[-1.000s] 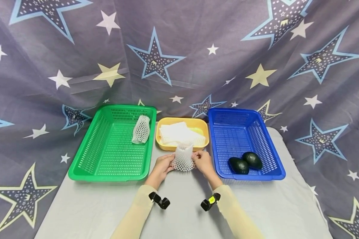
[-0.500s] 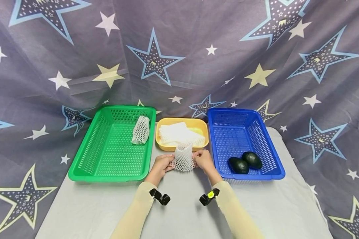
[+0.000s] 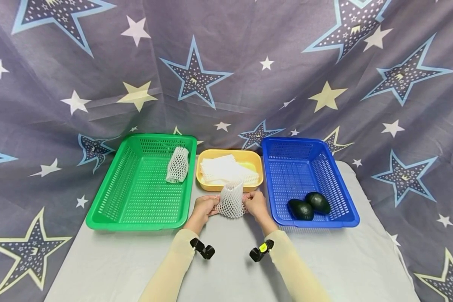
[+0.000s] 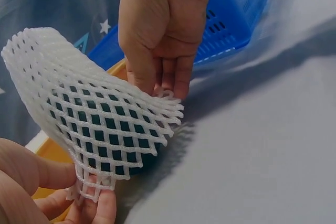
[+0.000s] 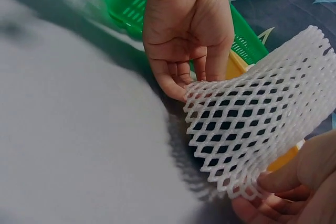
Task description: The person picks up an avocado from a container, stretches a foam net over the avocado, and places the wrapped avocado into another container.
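Observation:
Between both hands is a white foam net sleeve (image 3: pixel 231 202), its upper end narrowed and its lower edge spread. Through its mesh a dark avocado (image 4: pixel 137 167) shows in the left wrist view. My left hand (image 3: pixel 205 206) pinches the sleeve's lower edge on one side, thumb against fingers. On the opposite side my right hand (image 3: pixel 256 204) pinches the same edge. Two dark green avocados (image 3: pixel 310 205) lie in the near part of the blue basket (image 3: pixel 350 222). More white foam nets (image 3: pixel 226 167) lie in the yellow tray (image 3: pixel 258 156) just beyond my hands.
On the left stands a green basket (image 3: pixel 137 224) with a net-covered item (image 3: pixel 178 165) at its right side. All the containers stand on a pale cloth-covered table (image 3: pixel 230 268). Behind them hangs a grey star-patterned curtain (image 3: pixel 234 88).
Both hands keep their pinch on the foam net sleeve, whose lower edge sits very slightly lower. The right wrist has shifted a little to the left; the baskets and tray stay put.

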Demonstrator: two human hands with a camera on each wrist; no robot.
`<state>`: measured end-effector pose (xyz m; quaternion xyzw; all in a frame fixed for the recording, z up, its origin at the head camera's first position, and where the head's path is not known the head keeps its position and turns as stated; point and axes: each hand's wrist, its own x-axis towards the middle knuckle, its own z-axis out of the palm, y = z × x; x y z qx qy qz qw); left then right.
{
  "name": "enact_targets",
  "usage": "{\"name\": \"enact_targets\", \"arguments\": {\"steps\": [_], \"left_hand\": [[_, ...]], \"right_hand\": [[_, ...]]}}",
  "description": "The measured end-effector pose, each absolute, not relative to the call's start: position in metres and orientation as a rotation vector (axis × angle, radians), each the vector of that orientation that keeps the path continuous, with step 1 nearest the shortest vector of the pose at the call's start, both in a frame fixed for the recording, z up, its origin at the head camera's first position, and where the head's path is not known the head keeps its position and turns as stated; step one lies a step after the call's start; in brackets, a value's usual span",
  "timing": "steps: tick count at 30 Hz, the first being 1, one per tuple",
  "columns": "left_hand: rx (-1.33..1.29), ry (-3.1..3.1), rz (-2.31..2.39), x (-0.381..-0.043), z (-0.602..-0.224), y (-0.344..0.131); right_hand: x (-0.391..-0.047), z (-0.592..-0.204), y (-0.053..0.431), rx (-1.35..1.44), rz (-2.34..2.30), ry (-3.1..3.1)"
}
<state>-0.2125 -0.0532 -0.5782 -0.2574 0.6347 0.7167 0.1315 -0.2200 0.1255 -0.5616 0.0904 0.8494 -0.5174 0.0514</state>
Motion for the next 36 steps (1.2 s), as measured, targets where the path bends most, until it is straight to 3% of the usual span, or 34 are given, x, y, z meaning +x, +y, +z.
{"name": "enact_targets", "arguments": {"steps": [36], "left_hand": [[-0.797,2.321,1.788,-0.216,-0.591,-0.045]], "right_hand": [[-0.219,-0.585,0.117,0.268,-1.193,2.968]]}}
